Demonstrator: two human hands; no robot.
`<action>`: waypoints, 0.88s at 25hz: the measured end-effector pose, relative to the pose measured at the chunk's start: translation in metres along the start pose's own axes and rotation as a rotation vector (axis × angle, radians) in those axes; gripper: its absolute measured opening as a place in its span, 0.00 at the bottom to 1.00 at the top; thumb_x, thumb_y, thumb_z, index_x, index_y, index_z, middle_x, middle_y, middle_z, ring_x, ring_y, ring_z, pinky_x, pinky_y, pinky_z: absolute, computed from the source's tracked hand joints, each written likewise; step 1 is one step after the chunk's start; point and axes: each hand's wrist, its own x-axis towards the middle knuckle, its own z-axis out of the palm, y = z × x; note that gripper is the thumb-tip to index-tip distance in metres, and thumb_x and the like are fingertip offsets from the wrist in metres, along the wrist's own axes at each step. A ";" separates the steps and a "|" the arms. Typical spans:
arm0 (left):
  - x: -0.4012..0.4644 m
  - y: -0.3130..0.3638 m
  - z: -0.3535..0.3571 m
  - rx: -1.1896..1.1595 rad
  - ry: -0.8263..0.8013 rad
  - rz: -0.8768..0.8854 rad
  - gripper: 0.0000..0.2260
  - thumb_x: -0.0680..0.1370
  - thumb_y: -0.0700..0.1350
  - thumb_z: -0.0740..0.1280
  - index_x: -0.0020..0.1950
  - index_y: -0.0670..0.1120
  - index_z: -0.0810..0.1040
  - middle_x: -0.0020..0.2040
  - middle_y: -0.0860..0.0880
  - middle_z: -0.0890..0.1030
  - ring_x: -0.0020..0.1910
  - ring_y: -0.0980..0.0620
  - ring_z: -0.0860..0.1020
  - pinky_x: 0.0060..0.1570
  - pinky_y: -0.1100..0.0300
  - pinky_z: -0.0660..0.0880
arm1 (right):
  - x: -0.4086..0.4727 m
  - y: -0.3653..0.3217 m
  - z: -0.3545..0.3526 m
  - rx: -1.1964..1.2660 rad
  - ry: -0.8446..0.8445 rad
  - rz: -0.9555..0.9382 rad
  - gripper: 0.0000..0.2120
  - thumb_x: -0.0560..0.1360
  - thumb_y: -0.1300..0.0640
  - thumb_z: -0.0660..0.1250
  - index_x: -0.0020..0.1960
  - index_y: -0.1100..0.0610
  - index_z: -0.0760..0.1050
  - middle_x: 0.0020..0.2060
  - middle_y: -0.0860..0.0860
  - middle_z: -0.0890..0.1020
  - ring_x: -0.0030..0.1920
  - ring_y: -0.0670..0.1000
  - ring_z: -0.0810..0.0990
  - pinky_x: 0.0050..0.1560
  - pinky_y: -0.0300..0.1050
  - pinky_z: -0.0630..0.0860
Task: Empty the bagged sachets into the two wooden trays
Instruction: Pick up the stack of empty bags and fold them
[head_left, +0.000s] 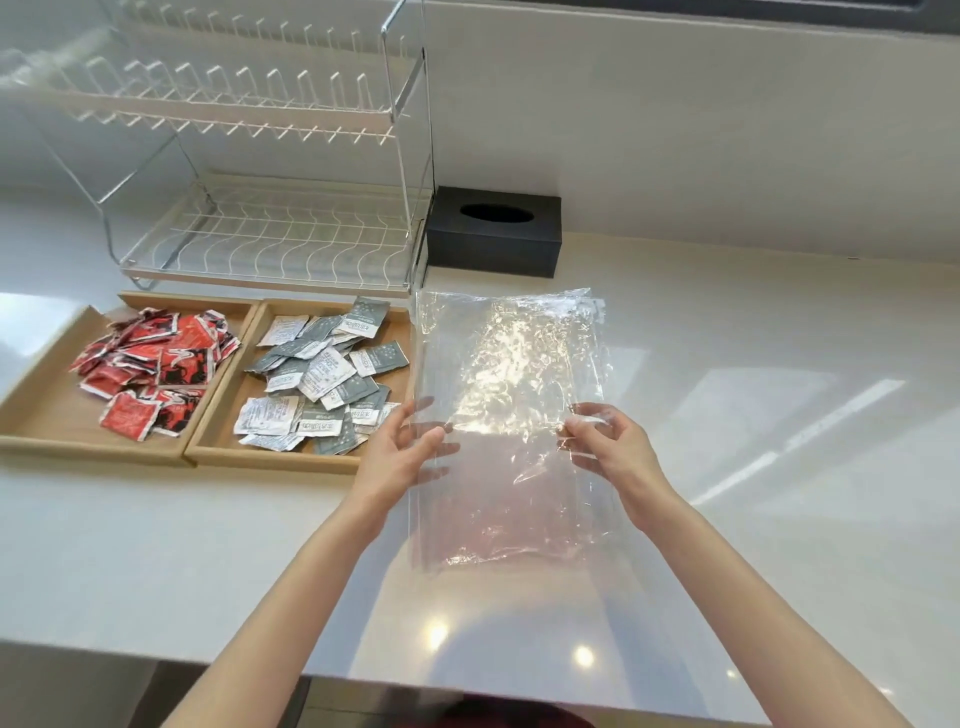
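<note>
Two wooden trays sit side by side on the white counter. The left tray (47, 410) holds a pile of red sachets (153, 364). The right tray (270, 458) holds grey and white sachets (322, 382). An empty clear plastic bag (511, 395) is held flat just right of the trays. My left hand (402, 454) pinches its left edge, thumb on top and fingers showing through the plastic. My right hand (605, 441) pinches its right edge. No sachets show inside the bag.
A white wire dish rack (260, 228) stands behind the trays against the wall. A black tissue box (493, 231) sits to its right. The counter's front edge (363, 686) runs close below my forearms.
</note>
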 end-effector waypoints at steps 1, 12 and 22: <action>-0.006 0.000 -0.006 -0.011 0.014 0.005 0.13 0.76 0.38 0.63 0.58 0.52 0.70 0.47 0.50 0.80 0.41 0.54 0.82 0.37 0.61 0.80 | -0.006 0.002 0.006 0.002 -0.005 -0.002 0.05 0.75 0.59 0.64 0.50 0.53 0.73 0.38 0.49 0.81 0.38 0.47 0.80 0.41 0.37 0.77; -0.101 -0.030 -0.119 0.007 0.162 -0.004 0.11 0.76 0.38 0.62 0.58 0.45 0.69 0.45 0.49 0.79 0.37 0.56 0.81 0.33 0.67 0.78 | -0.089 0.034 0.116 -0.055 -0.114 0.017 0.03 0.77 0.56 0.60 0.49 0.50 0.72 0.45 0.52 0.80 0.46 0.52 0.79 0.43 0.40 0.77; -0.223 -0.091 -0.240 0.067 0.306 -0.090 0.15 0.74 0.54 0.63 0.57 0.47 0.74 0.59 0.48 0.77 0.60 0.49 0.75 0.64 0.46 0.69 | -0.196 0.097 0.229 -0.154 -0.246 0.071 0.07 0.74 0.56 0.66 0.51 0.49 0.73 0.50 0.56 0.82 0.52 0.58 0.81 0.57 0.59 0.76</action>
